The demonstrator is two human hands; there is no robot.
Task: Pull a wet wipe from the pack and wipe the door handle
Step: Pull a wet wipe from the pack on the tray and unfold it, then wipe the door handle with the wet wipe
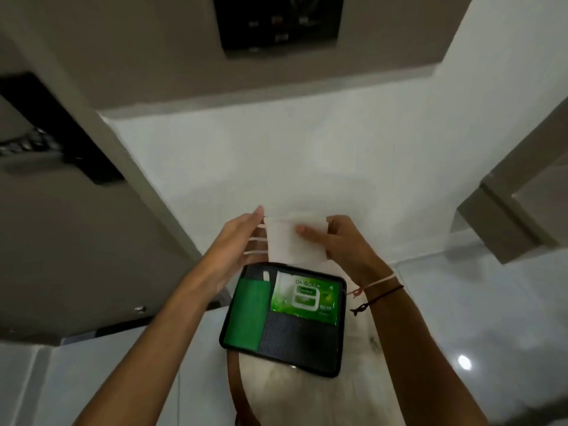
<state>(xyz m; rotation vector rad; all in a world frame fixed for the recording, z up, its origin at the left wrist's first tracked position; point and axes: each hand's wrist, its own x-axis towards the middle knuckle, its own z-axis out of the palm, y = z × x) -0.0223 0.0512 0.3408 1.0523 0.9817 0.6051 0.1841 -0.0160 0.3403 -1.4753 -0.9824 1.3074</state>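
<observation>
A white wet wipe (290, 244) is stretched between my two hands above the tray. My right hand (341, 244) pinches its right side with thumb on top. My left hand (242, 241) rests against its left edge with flat, spread fingers. The green wet wipe pack (305, 298) lies flat below on a black tray (307, 348), its lid shut. The metal door handle (29, 144) juts from a dark plate on the grey door at the far left, well away from both hands.
A green cloth (246, 315) lies on the tray's left side. The tray sits on a round pale stool top (362, 388) with a brown rim. A black panel (278, 23) hangs on the wall above. A glossy tiled floor (476, 333) spreads to the right.
</observation>
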